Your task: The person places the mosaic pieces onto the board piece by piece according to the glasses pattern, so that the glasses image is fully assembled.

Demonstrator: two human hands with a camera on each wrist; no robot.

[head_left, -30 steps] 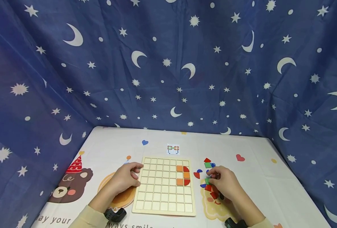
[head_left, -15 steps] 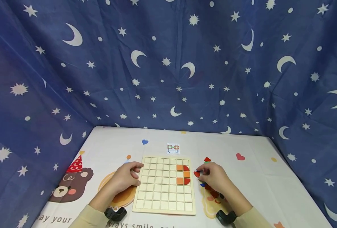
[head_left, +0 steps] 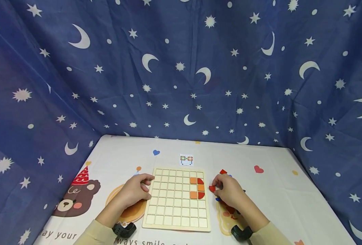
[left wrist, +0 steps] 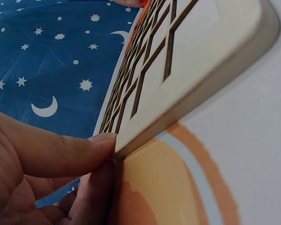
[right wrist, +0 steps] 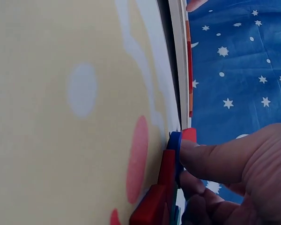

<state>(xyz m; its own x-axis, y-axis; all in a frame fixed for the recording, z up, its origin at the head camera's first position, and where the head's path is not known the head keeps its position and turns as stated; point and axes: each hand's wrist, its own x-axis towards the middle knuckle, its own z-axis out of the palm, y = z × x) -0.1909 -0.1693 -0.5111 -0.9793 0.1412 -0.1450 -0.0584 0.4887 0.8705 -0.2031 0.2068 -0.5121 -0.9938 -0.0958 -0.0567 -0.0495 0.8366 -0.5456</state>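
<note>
On the table lies a wooden grid board (head_left: 176,217) holding several orange and red shaped tiles in its right cells. My left hand (head_left: 135,189) rests at the board's left side, thumb and forefinger spread apart along the edge. In the left wrist view, the thumb (left wrist: 96,150) touches the board's rim (left wrist: 196,93). Right of the board, my right hand (head_left: 228,190) pinches a red tile (head_left: 211,188) between thumb and forefinger, low over the table. A blue tile (right wrist: 174,140) shows close by the thumb in the right wrist view. The fingers partly hide the red tile.
More loose tiles, including a red tile (head_left: 223,172), lie around and under the right hand, which partly covers them. A small pattern card (head_left: 186,159) lies behind the board. A blue curtain (head_left: 181,68) with stars and moons rises behind the table.
My right hand has moved left and slightly away from me, from the green and blue tiles to the red tile nearest the board. The left hand and the board have stayed in place.
</note>
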